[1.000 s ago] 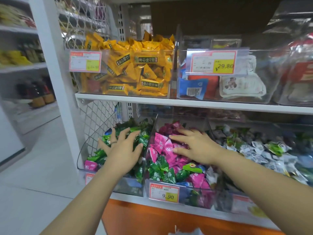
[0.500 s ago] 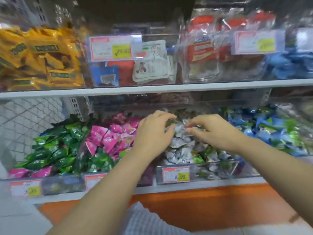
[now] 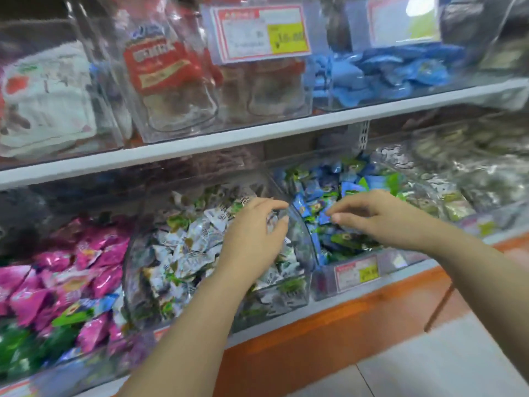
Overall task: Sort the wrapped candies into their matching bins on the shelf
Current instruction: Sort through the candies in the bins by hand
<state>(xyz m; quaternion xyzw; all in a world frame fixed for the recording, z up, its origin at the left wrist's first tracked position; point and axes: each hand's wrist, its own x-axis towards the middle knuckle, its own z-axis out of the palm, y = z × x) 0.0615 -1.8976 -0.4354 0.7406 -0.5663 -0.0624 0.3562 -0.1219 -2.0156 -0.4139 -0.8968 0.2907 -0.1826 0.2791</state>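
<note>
My left hand [image 3: 252, 239] hovers over the clear bin [image 3: 286, 293] of white-and-green wrapped candies [image 3: 189, 247]. Its fingers curl near the bin's right wall; blur hides whether they hold a candy. My right hand [image 3: 375, 222] reaches into the neighbouring bin of blue-and-green candies [image 3: 320, 187], and its thumb and forefinger pinch a small blue candy [image 3: 325, 216]. At the far left lies a bin of pink candies [image 3: 86, 262] mixed with some green ones [image 3: 17, 345].
A white shelf board [image 3: 257, 136] runs just above the bins, carrying clear boxes of red packets [image 3: 160, 67] and blue packets [image 3: 386, 73]. Price tags [image 3: 357, 272] hang on the bin fronts. More silvery candies [image 3: 458, 196] fill the right bin. An orange base [image 3: 329, 333] and tiled floor lie below.
The view swung right along the shelf. Both hands moved right: the left from the green bin to the white bin, the right from the pink bin through the white one into the blue bin.
</note>
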